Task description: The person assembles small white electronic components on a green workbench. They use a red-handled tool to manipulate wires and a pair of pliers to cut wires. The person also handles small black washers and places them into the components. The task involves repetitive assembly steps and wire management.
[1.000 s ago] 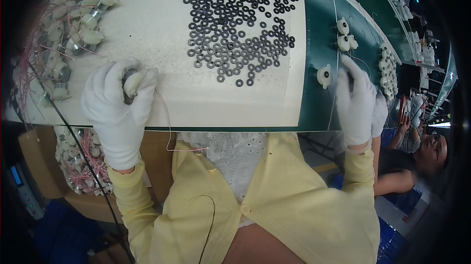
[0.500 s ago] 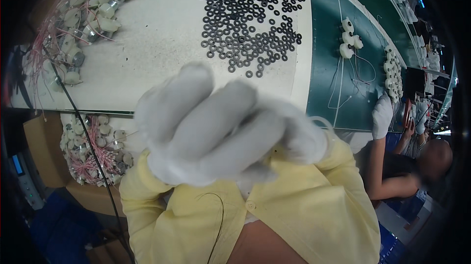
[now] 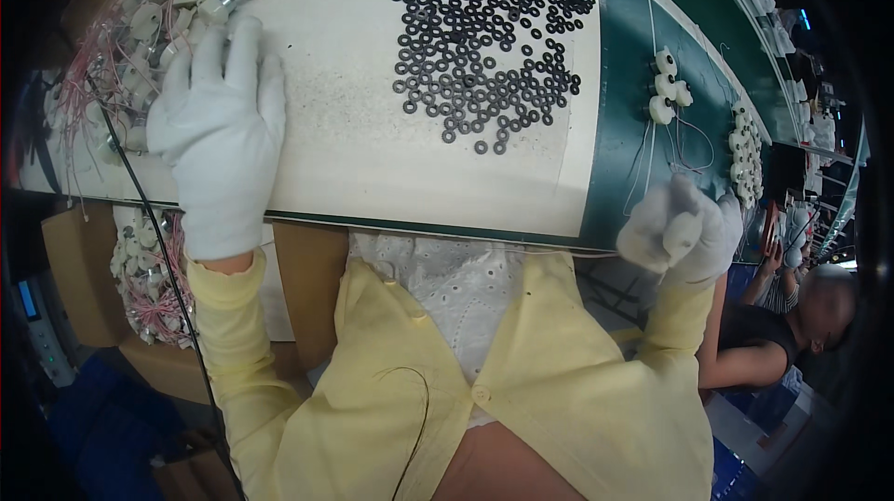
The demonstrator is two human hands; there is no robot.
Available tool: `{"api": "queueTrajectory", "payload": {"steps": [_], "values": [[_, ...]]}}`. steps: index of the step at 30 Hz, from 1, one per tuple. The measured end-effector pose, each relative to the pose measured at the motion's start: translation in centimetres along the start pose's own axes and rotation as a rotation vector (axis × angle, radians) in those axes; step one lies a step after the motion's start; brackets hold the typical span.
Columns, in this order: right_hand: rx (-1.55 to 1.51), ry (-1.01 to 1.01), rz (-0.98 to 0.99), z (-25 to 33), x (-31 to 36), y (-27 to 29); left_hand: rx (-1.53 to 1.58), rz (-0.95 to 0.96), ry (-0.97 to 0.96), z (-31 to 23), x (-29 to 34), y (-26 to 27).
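Observation:
My left hand [image 3: 222, 133], in a white glove, lies over the white tabletop with its fingers stretched forward. Its fingertips reach the edge of a heap of small motors [image 3: 144, 21] with cream plastic housings and pink wires. My right hand [image 3: 712, 231], also gloved, is over the front edge of the green mat, fingers closed around a cream, rounded part [image 3: 683, 235]. Beyond it a few cream parts [image 3: 662, 110] with black centres and trailing white wires rest on the mat. Many black rings [image 3: 466, 73] are spread loosely on the tabletop between my hands.
A row of cream parts [image 3: 746, 161] lies on the right of the green mat [image 3: 610, 73]. Below the table at left stands a cardboard box [image 3: 82, 277] of wired motors. A thin black rod [image 3: 154, 222] crosses the left side. A co-worker [image 3: 754, 343] sits at right.
My hands, close together before my chest earlier, have parted. The left has gone forward and left to the motor heap, the right to the green mat. The co-worker's gloved hand is now mostly hidden.

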State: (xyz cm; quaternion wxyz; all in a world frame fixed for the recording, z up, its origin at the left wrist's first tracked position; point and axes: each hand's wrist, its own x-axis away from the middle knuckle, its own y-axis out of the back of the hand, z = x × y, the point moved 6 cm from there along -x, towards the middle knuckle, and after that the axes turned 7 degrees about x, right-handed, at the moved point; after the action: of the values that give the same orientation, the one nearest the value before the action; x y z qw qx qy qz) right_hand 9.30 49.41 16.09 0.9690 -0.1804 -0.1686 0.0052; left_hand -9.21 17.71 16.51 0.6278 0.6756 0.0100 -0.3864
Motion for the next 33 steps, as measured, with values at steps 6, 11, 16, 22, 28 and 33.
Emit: {"api": "queueTrajectory", "payload": {"steps": [6,11,16,22,28,33], "values": [[0.495,-0.209,-0.305,2.7,0.0,2.9,0.361,-0.126,-0.043,-1.1,0.5,0.7],[0.884,0.024,-0.236,2.1,-4.0,0.5,0.355,-0.177,-0.021,-0.7,1.0,1.1],[0.897,0.077,-0.130,0.5,-6.2,-0.1,0.351,-0.083,0.013,-1.3,1.7,0.6],[1.187,0.225,-0.103,1.5,-6.8,-1.5,0.386,-0.034,0.095,-1.3,2.0,0.2],[1.419,0.363,-0.088,1.6,-7.2,-2.6,0.402,-0.027,0.100,-1.0,2.0,-0.1],[1.919,0.637,-0.036,2.5,-7.0,-5.1,0.396,-0.025,0.080,-0.8,2.2,-0.3]]}}
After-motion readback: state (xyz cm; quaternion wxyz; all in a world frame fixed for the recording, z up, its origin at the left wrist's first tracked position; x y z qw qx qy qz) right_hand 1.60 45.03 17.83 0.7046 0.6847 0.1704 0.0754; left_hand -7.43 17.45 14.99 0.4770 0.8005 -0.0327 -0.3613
